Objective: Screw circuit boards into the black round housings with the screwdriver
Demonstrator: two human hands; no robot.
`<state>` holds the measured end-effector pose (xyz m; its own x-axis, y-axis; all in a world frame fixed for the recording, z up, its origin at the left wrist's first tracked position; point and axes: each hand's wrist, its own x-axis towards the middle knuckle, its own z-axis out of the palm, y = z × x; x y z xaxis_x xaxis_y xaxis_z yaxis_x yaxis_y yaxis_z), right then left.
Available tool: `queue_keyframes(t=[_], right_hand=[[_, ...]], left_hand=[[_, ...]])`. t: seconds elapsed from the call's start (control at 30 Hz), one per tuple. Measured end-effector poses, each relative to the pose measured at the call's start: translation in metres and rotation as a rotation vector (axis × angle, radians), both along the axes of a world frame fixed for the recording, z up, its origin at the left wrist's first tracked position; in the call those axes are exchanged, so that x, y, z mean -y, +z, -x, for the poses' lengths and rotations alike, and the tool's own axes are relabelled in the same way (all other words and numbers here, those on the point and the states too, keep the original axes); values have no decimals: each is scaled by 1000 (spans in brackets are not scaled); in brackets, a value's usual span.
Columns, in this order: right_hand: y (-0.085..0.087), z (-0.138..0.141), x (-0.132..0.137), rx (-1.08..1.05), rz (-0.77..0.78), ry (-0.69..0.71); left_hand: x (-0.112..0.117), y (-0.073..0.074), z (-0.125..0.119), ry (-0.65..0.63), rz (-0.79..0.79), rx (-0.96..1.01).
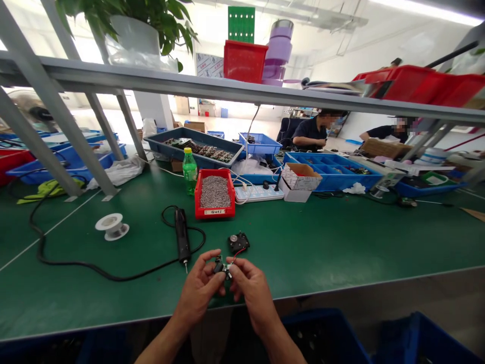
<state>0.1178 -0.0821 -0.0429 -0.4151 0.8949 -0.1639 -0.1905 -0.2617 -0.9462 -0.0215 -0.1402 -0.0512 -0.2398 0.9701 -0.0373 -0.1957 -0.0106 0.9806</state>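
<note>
Between my two hands, just above the front of the green bench, is a small circuit board (219,266) with dark and pale parts on it. My left hand (197,285) grips its left side between thumb and fingers. The thumb and fingers of my right hand (253,285) close on its right side, where a small whitish part shows. A red wire (238,251) runs from there to a black mechanical module (238,243) with a round metal piece, lying just beyond my fingers. A black electric screwdriver (182,237) lies to the left, its bit pointing toward me.
A red bin of small metal parts (215,214) stands beyond, beside a green bottle (189,172) and a power strip (259,193). At left is a solder-wire spool (112,227). A shelf beam (212,87) crosses overhead. Two people (311,132) sit across the bench.
</note>
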Motion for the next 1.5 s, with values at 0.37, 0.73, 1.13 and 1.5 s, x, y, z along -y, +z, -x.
queue_keyframes(t=[0.37,0.73,1.13,1.5], right_hand=[[-4,-10,-6,192,-98,-7],[-2,-8,-4,93,-3,-100],[-16,-7,-53,228,-236,-290],[-33,-18,-82,686,-751,61]], left_hand=[[2,3,28,-127,-238,-1042],[4,-13,25,18,-567,-1076],[8,-13,40,-62,-479,-989],[-18,-11,31,331,-298,-839]])
